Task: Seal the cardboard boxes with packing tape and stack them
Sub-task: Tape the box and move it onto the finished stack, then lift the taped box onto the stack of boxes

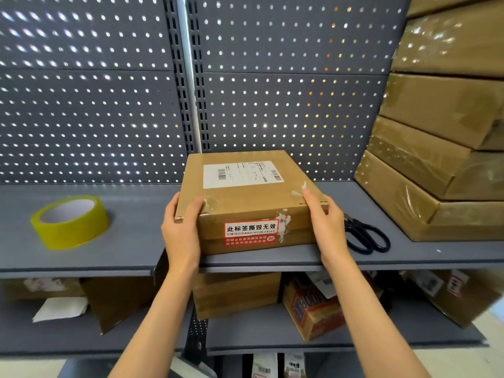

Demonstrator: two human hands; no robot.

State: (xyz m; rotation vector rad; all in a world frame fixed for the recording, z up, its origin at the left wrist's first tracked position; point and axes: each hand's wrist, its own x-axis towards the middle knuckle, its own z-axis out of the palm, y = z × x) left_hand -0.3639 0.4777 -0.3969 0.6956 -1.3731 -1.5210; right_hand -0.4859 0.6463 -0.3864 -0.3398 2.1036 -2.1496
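Observation:
A flat cardboard box (251, 197) with a white shipping label on top and a red sticker on its front lies on the grey shelf (131, 241). My left hand (181, 227) grips its near left corner, thumb on the lid. My right hand (324, 222) holds the near right corner, fingers along the side. A roll of yellowish packing tape (70, 221) lies on the shelf to the left. Black scissors (365, 237) lie just right of my right hand. A stack of taped cardboard boxes (436, 159) rises at the right.
A perforated grey back panel (95, 105) stands behind the shelf. The lower shelf (245, 339) holds several cardboard boxes and parcels, among them a plain box (236, 293) and an orange printed parcel (313, 312).

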